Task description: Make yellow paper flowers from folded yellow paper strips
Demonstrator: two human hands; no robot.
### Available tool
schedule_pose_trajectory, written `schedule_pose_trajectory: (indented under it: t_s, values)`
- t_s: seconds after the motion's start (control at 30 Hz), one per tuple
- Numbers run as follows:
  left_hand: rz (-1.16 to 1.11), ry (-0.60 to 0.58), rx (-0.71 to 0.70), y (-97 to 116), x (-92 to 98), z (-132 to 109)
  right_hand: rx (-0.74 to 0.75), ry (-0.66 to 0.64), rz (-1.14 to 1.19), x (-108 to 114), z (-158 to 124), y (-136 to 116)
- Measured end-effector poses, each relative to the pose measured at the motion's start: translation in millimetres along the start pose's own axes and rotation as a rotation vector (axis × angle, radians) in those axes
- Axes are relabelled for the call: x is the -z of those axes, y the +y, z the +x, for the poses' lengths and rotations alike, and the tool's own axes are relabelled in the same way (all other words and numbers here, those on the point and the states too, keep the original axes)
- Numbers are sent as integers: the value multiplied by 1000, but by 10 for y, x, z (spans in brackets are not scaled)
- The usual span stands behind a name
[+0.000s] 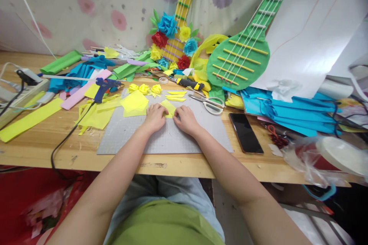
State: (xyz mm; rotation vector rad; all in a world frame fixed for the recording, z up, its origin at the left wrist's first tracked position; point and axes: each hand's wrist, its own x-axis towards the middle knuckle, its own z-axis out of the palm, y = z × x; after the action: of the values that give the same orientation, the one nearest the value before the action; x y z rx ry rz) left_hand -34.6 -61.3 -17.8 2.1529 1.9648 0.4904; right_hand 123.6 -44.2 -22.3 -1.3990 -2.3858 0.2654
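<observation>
We see both hands meeting at the middle of the grey cutting mat (pixel 129 134), which lies on the wooden surface (pixel 43 141) near its front edge. The left hand (pixel 155 118) is curled, its fingertips pinching the left edge of a small yellow paper piece (pixel 169 108); the right hand (pixel 186 120) is bent the same way and grips the piece's right edge, so the paper sits between the two hands, against the mat. Just beyond the hands, on the far part of the mat, lie a few narrow yellow strips (pixel 176 95), and to their left three small yellow paper flowers (pixel 144 89) stand in a row. A loose yellow sheet (pixel 134 102) rests on the mat's far left corner. The scissors (pixel 211 104), with white handles, lie to the right of the strips at the mat's far right edge, and a dark phone (pixel 245 133) lies face up on the surface right of the mat. To the left, a blue glue gun (pixel 105 84) rests among yellow scraps, its black cord trailing toward the near edge. Farther back, a green paper guitar (pixel 238 61) leans at the right, and a yellow guitar (pixel 178 42) trimmed with paper flowers stands at the centre.
</observation>
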Motion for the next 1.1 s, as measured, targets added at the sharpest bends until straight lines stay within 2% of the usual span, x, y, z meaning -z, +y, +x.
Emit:
schedule_pose_trajectory:
  t_s: [0.27, 0.37, 0.5, 0.63, 0.83, 0.97, 1.1]
  values:
    - [-86, 23, -26, -28, -4, -3, 41, -47, 79, 5, 12, 82]
    - [-160, 73, -24, -69, 10, 3, 42, -45, 145, 14, 29, 108]
    - [-152, 142, -55, -158, 40, 6, 12, -1, 259, 32, 37, 131]
    - [-80, 115, -103, -198, 43, -5, 71, 68, 306, 40, 15, 118]
    - [35, 155, -60, -99, 10, -24, 164, 127, 219, 60, -9, 53]
    - [67, 208, -58, -7, 15, -36, 161, 151, 130, 61, 1, 12]
    - [70, 232, -115, 96, 23, -55, 129, 142, 66, 42, 22, -23]
